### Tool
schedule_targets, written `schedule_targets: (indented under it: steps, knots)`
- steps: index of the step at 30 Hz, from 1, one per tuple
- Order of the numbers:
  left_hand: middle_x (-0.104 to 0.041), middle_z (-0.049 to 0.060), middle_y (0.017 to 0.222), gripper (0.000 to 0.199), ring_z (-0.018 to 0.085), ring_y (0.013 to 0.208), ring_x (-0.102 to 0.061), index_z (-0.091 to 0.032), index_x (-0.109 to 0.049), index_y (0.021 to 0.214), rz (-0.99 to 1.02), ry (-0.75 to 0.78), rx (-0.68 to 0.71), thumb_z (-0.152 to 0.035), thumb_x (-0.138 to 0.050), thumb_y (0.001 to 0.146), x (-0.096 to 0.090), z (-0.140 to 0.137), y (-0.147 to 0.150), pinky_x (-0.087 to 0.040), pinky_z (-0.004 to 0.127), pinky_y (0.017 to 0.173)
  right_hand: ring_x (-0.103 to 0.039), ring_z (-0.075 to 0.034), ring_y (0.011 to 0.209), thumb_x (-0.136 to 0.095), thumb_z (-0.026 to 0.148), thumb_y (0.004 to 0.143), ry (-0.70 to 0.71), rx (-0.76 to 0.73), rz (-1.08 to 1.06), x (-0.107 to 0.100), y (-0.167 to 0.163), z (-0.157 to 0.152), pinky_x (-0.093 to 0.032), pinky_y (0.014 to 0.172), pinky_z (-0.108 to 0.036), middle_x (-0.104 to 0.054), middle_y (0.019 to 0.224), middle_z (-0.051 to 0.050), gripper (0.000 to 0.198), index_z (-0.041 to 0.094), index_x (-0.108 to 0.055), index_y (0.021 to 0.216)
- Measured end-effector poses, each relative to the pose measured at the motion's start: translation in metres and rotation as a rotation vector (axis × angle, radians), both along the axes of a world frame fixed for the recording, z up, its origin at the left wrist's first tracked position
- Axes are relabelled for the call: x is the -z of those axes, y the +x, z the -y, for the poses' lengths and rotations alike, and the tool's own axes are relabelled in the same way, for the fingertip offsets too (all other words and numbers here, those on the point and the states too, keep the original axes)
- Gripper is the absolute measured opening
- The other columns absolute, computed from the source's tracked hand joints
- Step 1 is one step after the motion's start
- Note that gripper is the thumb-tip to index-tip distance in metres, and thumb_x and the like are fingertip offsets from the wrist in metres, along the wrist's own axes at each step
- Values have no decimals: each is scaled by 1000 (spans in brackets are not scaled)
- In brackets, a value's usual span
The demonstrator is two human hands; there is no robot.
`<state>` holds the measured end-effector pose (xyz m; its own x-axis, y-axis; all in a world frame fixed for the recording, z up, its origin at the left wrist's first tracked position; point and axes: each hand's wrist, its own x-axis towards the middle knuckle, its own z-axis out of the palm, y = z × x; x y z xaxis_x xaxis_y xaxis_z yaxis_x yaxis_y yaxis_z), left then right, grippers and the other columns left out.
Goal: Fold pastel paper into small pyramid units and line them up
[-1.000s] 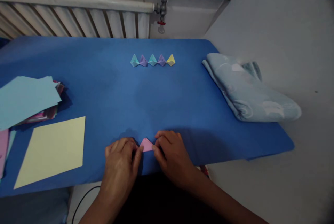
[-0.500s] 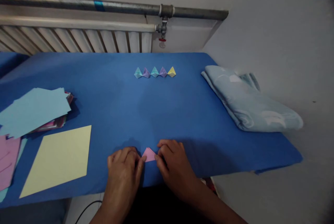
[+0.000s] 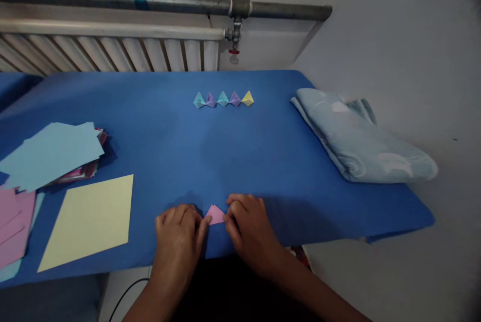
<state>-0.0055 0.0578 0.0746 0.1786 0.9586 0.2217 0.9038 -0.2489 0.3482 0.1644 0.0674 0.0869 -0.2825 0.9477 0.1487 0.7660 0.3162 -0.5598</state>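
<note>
A small folded piece of pink paper lies near the front edge of the blue-covered table, its point facing away from me. My left hand pinches its left corner, thumb on top and fingers curled. At the right corner, my right hand does the same with thumb and curled fingers. Parts of both corners are hidden under the fingertips. Farther back, several small folded paper shapes in teal, purple and yellow stand in a row.
A yellow paper sheet lies at left, beside pink sheets. Behind them is a stack topped with light blue paper. A folded pale blue blanket rests at right. A radiator and pipe run along the wall.
The whole view has shifted slightly, so things sit a little higher in the picture. Both hands keep their hold on the pink paper, which looks unchanged.
</note>
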Motion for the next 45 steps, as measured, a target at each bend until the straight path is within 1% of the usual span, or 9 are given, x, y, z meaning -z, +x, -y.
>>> schedule_targets:
  steps: [13, 17, 19, 21, 22, 24, 32, 41, 45]
  knots:
    - [-66, 3, 86, 23, 23, 80, -57, -21, -58, 76, 7, -41, -47, -43, -56, 84, 7, 1, -18, -34, 38, 72, -52, -24, 97, -55, 18, 84, -33, 6, 28, -3, 4, -2, -33, 79, -39, -63, 107, -5, 8, 19, -56, 76]
    - [-66, 7, 93, 20, 25, 82, -57, -22, -60, 79, -87, 69, -75, -41, -55, 84, 8, 7, -27, -37, 40, 73, -51, -22, 95, -55, 16, 84, 20, 12, 29, -2, 4, -1, -33, 79, -37, -63, 105, -5, 10, 19, -55, 75]
    - [-66, 9, 101, 14, 26, 88, -57, -22, -62, 88, -124, 208, -55, -33, -53, 87, 5, 14, -24, -39, 43, 77, -51, -21, 93, -54, 15, 84, 52, 11, 30, -1, 3, -1, -32, 78, -37, -63, 103, -4, 10, 19, -54, 74]
    - [-65, 11, 109, 19, 26, 98, -57, -22, -62, 102, -131, 322, 61, -22, -49, 89, 4, 22, -14, -39, 43, 85, -51, -21, 91, -52, 15, 85, 80, 1, 44, 0, 3, 0, -32, 77, -36, -63, 103, -4, 10, 19, -55, 75]
    - [-65, 10, 112, 23, 25, 101, -57, -21, -61, 108, -130, 338, 158, -18, -47, 89, 3, 26, -7, -39, 43, 88, -50, -21, 91, -52, 15, 85, 91, -4, 53, 1, 3, 1, -32, 76, -36, -62, 103, -4, 10, 19, -55, 76]
    - [-65, 11, 115, 28, 25, 102, -58, -17, -59, 115, -147, 290, 220, -21, -47, 90, 5, 32, 6, -39, 43, 91, -50, -21, 93, -52, 16, 84, 102, -6, 75, 2, 3, 2, -32, 76, -36, -62, 105, -4, 8, 19, -55, 77]
    - [-67, 9, 116, 30, 25, 104, -59, -17, -60, 117, -159, 300, 177, -26, -45, 92, 15, 40, 17, -33, 46, 97, -50, -23, 100, -58, 22, 84, 76, 46, 87, 5, 5, 3, -32, 81, -37, -61, 111, -3, 6, 21, -57, 79]
    - [-65, 8, 116, 32, 25, 105, -57, -19, -58, 120, -118, 340, 126, -29, -47, 91, 20, 46, 20, -35, 47, 94, -53, -22, 99, -61, 18, 82, 115, 61, 128, -3, 5, 7, -34, 77, -35, -64, 109, -3, 8, 20, -58, 75]
    - [-64, 7, 116, 37, 25, 106, -56, -22, -56, 123, -126, 328, 118, -35, -52, 88, 22, 44, 21, -35, 46, 95, -53, -21, 101, -61, 20, 82, 87, 48, 122, 1, 8, 3, -33, 79, -34, -64, 111, -2, 8, 21, -58, 74]
